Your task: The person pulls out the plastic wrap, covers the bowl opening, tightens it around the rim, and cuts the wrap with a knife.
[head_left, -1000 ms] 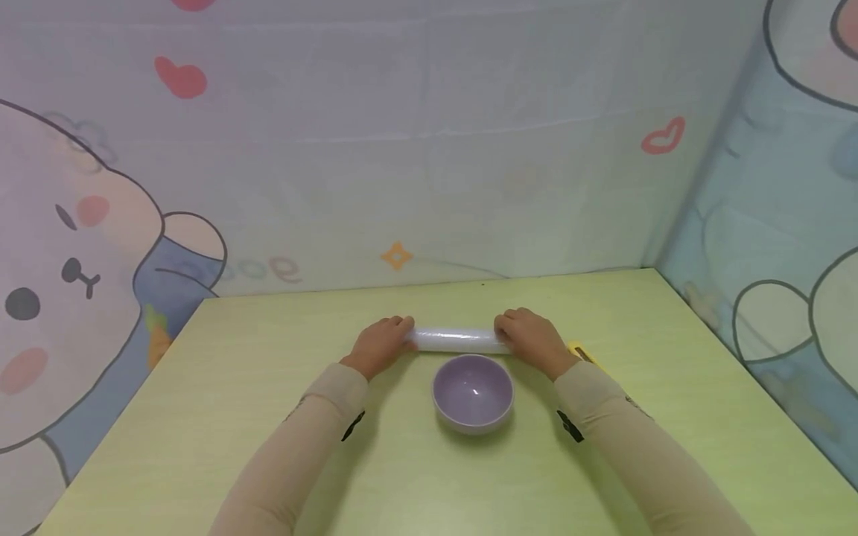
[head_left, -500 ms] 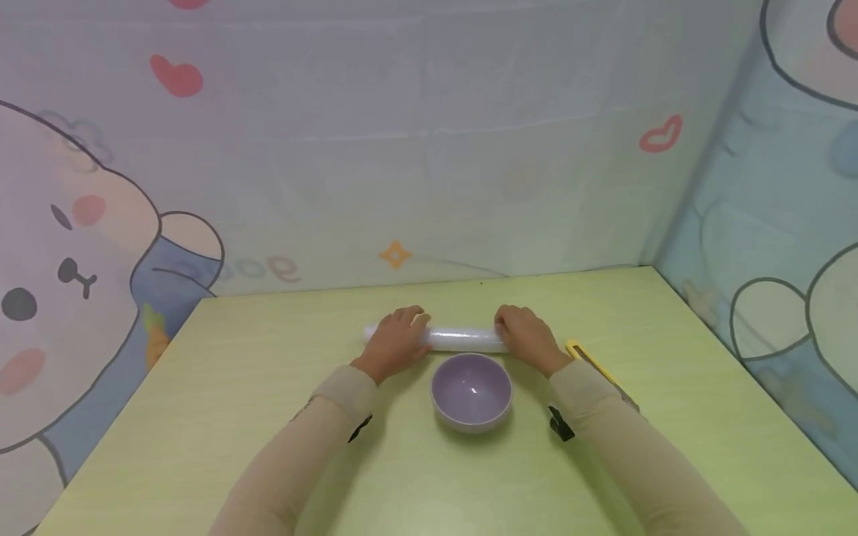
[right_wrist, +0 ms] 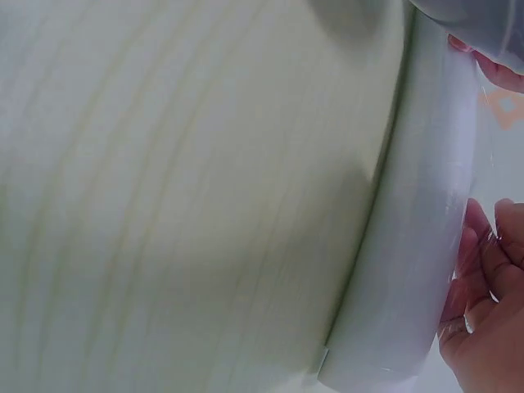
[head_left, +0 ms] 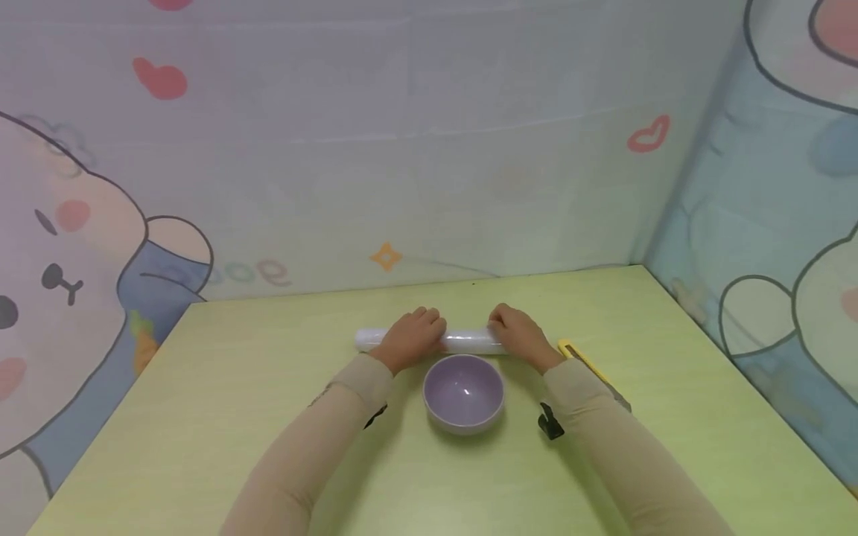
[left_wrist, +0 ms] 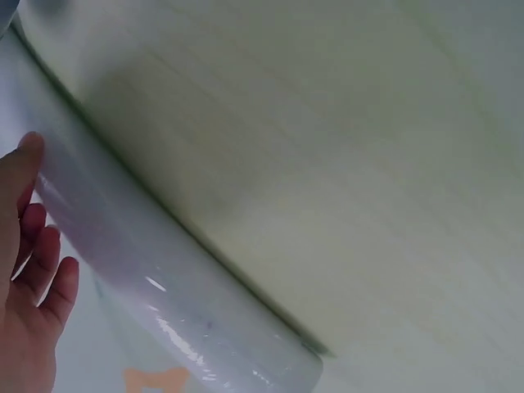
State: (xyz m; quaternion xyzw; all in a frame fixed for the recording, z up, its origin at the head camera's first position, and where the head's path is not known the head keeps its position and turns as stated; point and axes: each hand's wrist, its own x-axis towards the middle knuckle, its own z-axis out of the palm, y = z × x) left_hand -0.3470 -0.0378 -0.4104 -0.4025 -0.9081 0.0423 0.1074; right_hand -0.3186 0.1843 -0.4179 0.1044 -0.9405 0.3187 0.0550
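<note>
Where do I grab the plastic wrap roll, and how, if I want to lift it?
I'd curl a hand over each end of the plastic wrap roll, coming from above. It's a long tube lying sideways, so holding both ends should keep it level. The purple bowl sits close to its near side, so reaching in low there might bump it.

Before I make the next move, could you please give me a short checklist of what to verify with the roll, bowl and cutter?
1. Bowl upright on the table: ok.
2. Clear roll on the bowl's far side, lying sideways: ok.
3. Left hand and right hand both at the roll: ok.
4. Right hand's grip firm: cannot tell; its fingers are partly hidden.
5. Yellow cutter clear of the right hand: ok, it lies to the right.
6. Cutter's blade retracted: cannot tell.
</note>
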